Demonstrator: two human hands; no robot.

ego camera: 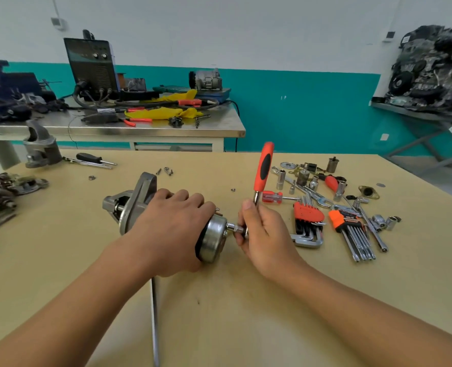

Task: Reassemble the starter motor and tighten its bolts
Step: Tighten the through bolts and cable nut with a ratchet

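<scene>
The starter motor (133,205) lies on its side on the tan table (246,300), its grey nose housing to the left and its shiny round end cap (213,238) to the right. My left hand (169,226) presses down over the motor body. My right hand (262,231) grips the head end of a ratchet wrench (264,168) whose orange and black handle points up. A chrome socket (234,227) on the ratchet meets the end cap.
Right of my hand lie hex key sets (308,221), loose sockets (385,221), spanners and a small red screwdriver (272,197). Small screws (166,171) rest behind the motor. Another starter housing (40,149), a black screwdriver (92,158) and motor parts (5,189) sit at the left.
</scene>
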